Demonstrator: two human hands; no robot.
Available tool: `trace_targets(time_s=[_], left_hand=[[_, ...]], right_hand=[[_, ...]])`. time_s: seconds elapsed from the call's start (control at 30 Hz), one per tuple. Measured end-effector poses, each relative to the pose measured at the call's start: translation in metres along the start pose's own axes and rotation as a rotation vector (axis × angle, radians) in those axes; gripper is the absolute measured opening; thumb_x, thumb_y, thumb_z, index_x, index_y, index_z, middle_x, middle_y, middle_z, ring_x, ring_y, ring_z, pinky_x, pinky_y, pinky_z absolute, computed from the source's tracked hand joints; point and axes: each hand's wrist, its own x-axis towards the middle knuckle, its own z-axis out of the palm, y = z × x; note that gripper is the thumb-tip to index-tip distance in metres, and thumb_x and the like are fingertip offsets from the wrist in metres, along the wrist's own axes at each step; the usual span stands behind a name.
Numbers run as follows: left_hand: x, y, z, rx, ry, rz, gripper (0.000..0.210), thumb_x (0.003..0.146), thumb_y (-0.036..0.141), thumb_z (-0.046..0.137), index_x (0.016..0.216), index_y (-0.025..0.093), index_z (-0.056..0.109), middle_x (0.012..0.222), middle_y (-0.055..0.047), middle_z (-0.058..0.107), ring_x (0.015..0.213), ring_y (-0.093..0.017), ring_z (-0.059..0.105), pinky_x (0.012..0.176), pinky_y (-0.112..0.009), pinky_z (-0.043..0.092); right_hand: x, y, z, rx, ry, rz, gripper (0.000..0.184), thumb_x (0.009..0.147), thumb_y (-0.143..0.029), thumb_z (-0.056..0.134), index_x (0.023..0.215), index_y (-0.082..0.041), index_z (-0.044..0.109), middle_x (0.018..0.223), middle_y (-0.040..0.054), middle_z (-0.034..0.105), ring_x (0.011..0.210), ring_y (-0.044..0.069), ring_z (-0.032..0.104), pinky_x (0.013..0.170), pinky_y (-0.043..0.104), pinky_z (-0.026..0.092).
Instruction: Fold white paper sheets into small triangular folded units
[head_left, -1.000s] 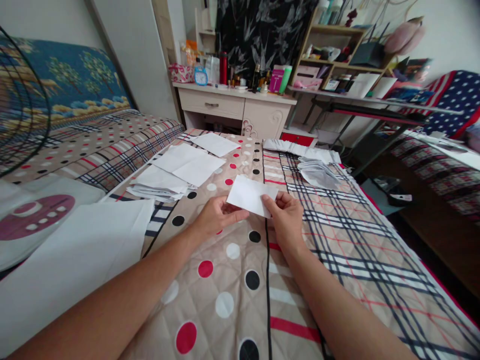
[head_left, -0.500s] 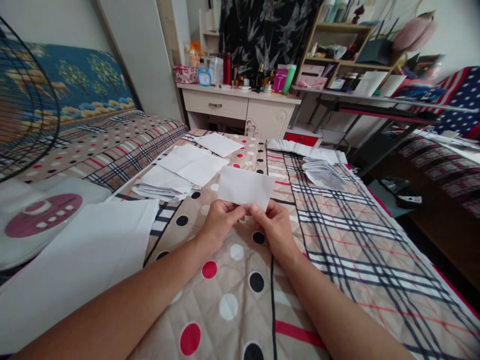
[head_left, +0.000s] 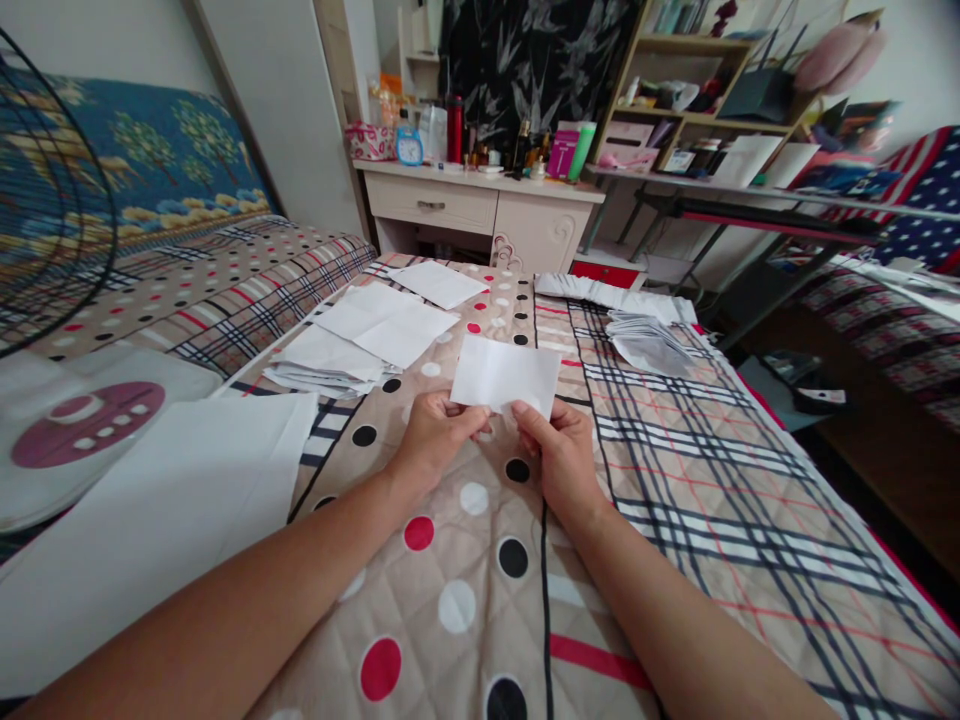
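Observation:
Between my two hands is a white sheet of paper (head_left: 505, 370), raised a little over the patterned bedspread, with a faint vertical crease left of its middle. My left hand (head_left: 436, 432) pinches its lower left corner between thumb and fingers. At the lower right, my right hand (head_left: 559, 440) grips the sheet with the thumb on top and fingers behind. Left of the held sheet lies a loose pile of white papers (head_left: 375, 330). A stack of small folded papers (head_left: 646, 343) rests farther off to the right.
Larger white paper (head_left: 187, 500) covers the near left of the bedspread (head_left: 457, 560), beside a white fan base (head_left: 97, 420). One sheet (head_left: 439, 284) and a long paper strip (head_left: 611, 295) lie toward the far edge. A dresser (head_left: 480, 210) stands behind.
My hands have moved apart along the sheet's lower edge, the left leftward and the right rightward. The paper has shifted slightly right and now shows a crease.

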Motion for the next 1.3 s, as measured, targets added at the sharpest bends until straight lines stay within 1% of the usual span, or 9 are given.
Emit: trace_targets(time_s=[0.27, 0.47, 0.53, 0.67, 0.73, 0.83, 1.07, 1.17, 1.3], left_hand=[[0.011, -0.001, -0.015, 0.079, 0.004, 0.069, 0.014, 0.063, 0.026, 0.066, 0.055, 0.014, 0.066, 0.053, -0.001, 0.063, 0.046, -0.009, 0.051, 0.046, -0.020, 0.037], [0.027, -0.006, -0.034, -0.036, 0.221, 0.073, 0.011, 0.063, 0.025, 0.063, 0.058, 0.014, 0.061, 0.052, 0.003, 0.055, 0.047, -0.007, 0.046, 0.044, -0.018, 0.029], [0.025, -0.006, -0.032, -0.069, 0.100, 0.061, 0.016, 0.068, 0.030, 0.062, 0.064, 0.015, 0.060, 0.057, 0.002, 0.057, 0.048, -0.007, 0.046, 0.043, -0.018, 0.027], [0.013, -0.006, -0.019, -0.105, -0.262, -0.013, 0.039, 0.079, 0.053, 0.059, 0.076, 0.015, 0.063, 0.068, -0.003, 0.065, 0.051, -0.009, 0.050, 0.043, -0.020, 0.027], [0.009, -0.005, -0.014, -0.123, -0.333, -0.053, 0.041, 0.077, 0.055, 0.064, 0.074, 0.014, 0.063, 0.067, -0.003, 0.065, 0.051, -0.008, 0.050, 0.044, -0.020, 0.026], [0.006, -0.005, -0.010, -0.147, -0.313, -0.100, 0.036, 0.073, 0.048, 0.072, 0.069, 0.013, 0.064, 0.061, -0.001, 0.062, 0.048, -0.006, 0.046, 0.045, -0.020, 0.027], [0.003, -0.006, -0.008, -0.093, -0.306, -0.038, 0.033, 0.070, 0.043, 0.076, 0.063, 0.014, 0.061, 0.054, 0.002, 0.057, 0.046, -0.006, 0.043, 0.045, -0.020, 0.028], [0.003, -0.006, -0.008, -0.050, -0.297, -0.003, 0.029, 0.070, 0.040, 0.074, 0.063, 0.014, 0.064, 0.051, 0.002, 0.056, 0.045, -0.006, 0.042, 0.045, -0.021, 0.027], [0.004, -0.007, -0.008, -0.018, -0.288, 0.035, 0.025, 0.071, 0.037, 0.074, 0.065, 0.013, 0.067, 0.050, 0.001, 0.057, 0.043, -0.006, 0.041, 0.044, -0.021, 0.027]], right_hand=[[0.003, -0.004, -0.006, 0.080, 0.071, -0.044, 0.036, 0.071, -0.032, 0.075, 0.049, -0.018, 0.049, 0.044, -0.0068, 0.041, 0.044, 0.007, 0.030, 0.046, 0.026, 0.021], [0.016, -0.012, -0.019, 0.276, 0.197, -0.034, 0.039, 0.063, -0.027, 0.073, 0.046, -0.021, 0.039, 0.040, -0.0082, 0.034, 0.039, 0.006, 0.028, 0.042, 0.025, 0.024], [0.017, -0.013, -0.020, 0.292, 0.161, -0.004, 0.038, 0.063, -0.029, 0.073, 0.047, -0.021, 0.040, 0.040, -0.0083, 0.034, 0.038, 0.006, 0.028, 0.041, 0.024, 0.024], [0.013, -0.008, -0.014, 0.237, 0.050, 0.017, 0.039, 0.069, -0.031, 0.070, 0.046, -0.020, 0.041, 0.040, -0.0077, 0.035, 0.038, 0.006, 0.029, 0.043, 0.025, 0.027], [0.011, -0.005, -0.012, 0.200, 0.021, 0.018, 0.039, 0.072, -0.030, 0.070, 0.046, -0.020, 0.042, 0.040, -0.0075, 0.036, 0.039, 0.007, 0.029, 0.044, 0.025, 0.027], [0.007, -0.002, -0.010, 0.140, -0.021, 0.040, 0.039, 0.075, -0.032, 0.071, 0.048, -0.019, 0.045, 0.041, -0.0072, 0.039, 0.041, 0.007, 0.030, 0.045, 0.025, 0.027], [-0.004, -0.006, 0.007, 0.026, -0.168, 0.042, 0.027, 0.072, -0.036, 0.075, 0.063, -0.016, 0.059, 0.053, -0.0037, 0.054, 0.047, 0.008, 0.040, 0.045, 0.023, 0.028], [-0.005, -0.004, 0.010, 0.079, -0.117, 0.046, 0.027, 0.072, -0.032, 0.074, 0.058, -0.017, 0.056, 0.050, -0.0051, 0.050, 0.044, 0.008, 0.038, 0.044, 0.023, 0.028], [-0.001, -0.001, 0.004, 0.153, 0.045, 0.075, 0.030, 0.068, -0.027, 0.072, 0.048, -0.017, 0.053, 0.044, -0.0046, 0.048, 0.039, 0.007, 0.037, 0.040, 0.023, 0.026]])
